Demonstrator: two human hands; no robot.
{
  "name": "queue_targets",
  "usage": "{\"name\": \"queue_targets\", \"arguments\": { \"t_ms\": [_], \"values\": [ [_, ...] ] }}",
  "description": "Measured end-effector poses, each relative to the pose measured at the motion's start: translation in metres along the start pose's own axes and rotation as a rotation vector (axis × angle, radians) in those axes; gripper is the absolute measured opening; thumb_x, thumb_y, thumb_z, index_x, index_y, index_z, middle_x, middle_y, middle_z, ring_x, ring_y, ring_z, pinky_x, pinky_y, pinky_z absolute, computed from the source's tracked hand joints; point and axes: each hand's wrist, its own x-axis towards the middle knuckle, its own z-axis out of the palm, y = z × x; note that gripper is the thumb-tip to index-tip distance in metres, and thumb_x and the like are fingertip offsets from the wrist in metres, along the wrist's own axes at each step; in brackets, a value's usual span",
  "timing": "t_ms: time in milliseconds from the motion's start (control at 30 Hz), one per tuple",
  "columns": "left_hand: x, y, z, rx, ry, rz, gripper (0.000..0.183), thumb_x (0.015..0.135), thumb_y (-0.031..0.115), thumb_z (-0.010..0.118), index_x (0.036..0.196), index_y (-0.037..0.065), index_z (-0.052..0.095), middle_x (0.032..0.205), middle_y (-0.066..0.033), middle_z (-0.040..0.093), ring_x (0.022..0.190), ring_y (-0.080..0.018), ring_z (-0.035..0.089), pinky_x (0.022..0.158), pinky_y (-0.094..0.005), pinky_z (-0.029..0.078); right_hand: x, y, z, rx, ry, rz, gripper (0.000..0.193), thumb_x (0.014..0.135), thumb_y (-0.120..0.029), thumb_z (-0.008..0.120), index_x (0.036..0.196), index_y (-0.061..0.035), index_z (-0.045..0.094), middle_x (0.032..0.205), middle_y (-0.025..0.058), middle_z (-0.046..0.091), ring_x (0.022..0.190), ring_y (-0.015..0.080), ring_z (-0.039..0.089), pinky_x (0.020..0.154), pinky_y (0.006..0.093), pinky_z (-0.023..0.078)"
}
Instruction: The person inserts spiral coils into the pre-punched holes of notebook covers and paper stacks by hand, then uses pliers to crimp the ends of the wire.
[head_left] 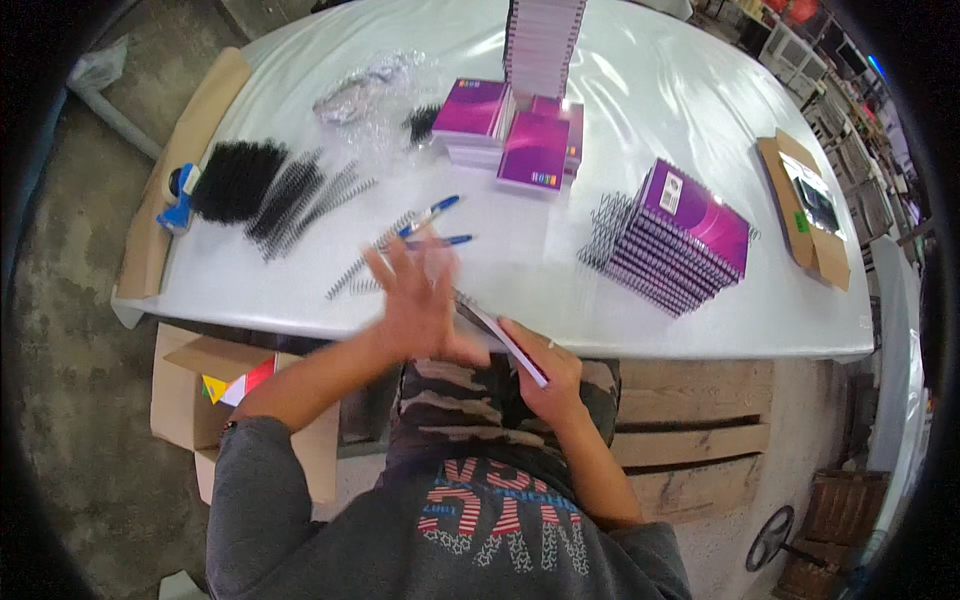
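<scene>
My right hand [552, 375] grips a thin notebook [522, 352] by its side, held nearly edge-on at the table's front edge. A dark strip, perhaps a spiral coil, shows along the notebook's far end, too blurred to be sure. My left hand [415, 300], smeared by motion, is spread with nothing visible in it, just left of the notebook. Just beyond that hand lie a blue-and-white pen [430, 215] and a second blue pen [445, 241]. Loose black spiral coils [350, 278] rest beside them on the white-covered table [520, 275].
Spiral-bound purple notebooks [690, 245] are stacked at right. Purple notebooks [535, 150] and a tall stack [543, 50] stand farther back. Black coils [238, 180], a blue tape dispenser [178, 200] and crumpled clear plastic [370, 90] are at left. Cardboard [800, 215] lies far right; an open box [175, 400] sits below left.
</scene>
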Motion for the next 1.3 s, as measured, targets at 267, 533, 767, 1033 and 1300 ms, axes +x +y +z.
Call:
{"name": "queue_targets", "arguments": {
  "t_ms": [267,533,767,1033,1300],
  "values": [
    [-0.020,0.031,-0.011,-0.052,-0.028,0.290,0.108,0.066,0.084,0.035,0.140,0.005,0.025,0.140,-0.0337,0.020,0.134,-0.0485,-0.001,0.098,-0.0669,-0.007,-0.004,0.005,0.000,0.006,-0.007,-0.037,0.046,0.069,0.012,0.054,0.112,-0.0013,0.059,0.106,0.0172,0.062,0.096,0.0304,0.062,0.081,0.0350,0.050],
    [-0.023,0.037,-0.010,0.174,-0.468,0.297,0.111,0.063,0.088,0.032,0.128,-0.001,0.041,0.127,-0.0340,0.037,0.126,-0.0532,0.016,0.092,-0.0724,0.004,-0.005,0.008,-0.003,0.007,-0.010,-0.067,0.043,0.070,0.011,0.056,0.111,-0.0024,0.060,0.104,0.0167,0.063,0.093,0.0293,0.063,0.079,0.0336,0.051],
    [-0.012,0.042,0.001,-0.100,-0.049,-0.062,0.121,0.058,0.085,0.044,0.132,-0.010,0.028,0.133,-0.0389,0.022,0.123,-0.0561,0.023,0.099,-0.0642,0.014,-0.006,0.008,0.004,0.073,-0.041,-0.048,0.045,0.070,0.009,0.057,0.113,-0.0029,0.058,0.107,0.0167,0.062,0.096,0.0306,0.062,0.081,0.0361,0.050],
    [0.003,0.033,0.014,-0.164,-0.060,0.112,0.108,0.064,0.082,0.042,0.131,-0.003,0.034,0.121,-0.0374,0.037,0.112,-0.0443,0.041,0.088,-0.0593,0.031,-0.002,0.013,0.007,0.024,-0.088,-0.127,0.048,0.068,0.008,0.058,0.115,-0.0036,0.056,0.110,0.0176,0.060,0.099,0.0305,0.061,0.082,0.0353,0.049],
    [-0.005,0.043,0.017,-0.034,0.116,0.345,0.094,0.064,0.081,0.042,0.104,-0.003,0.052,0.112,-0.0310,0.042,0.099,-0.0426,0.045,0.079,-0.0636,0.031,0.001,0.011,0.010,0.073,-0.093,-0.082,0.045,0.072,-0.001,0.061,0.116,-0.0040,0.056,0.110,0.0181,0.060,0.097,0.0314,0.061,0.082,0.0354,0.049]
  ]
}}
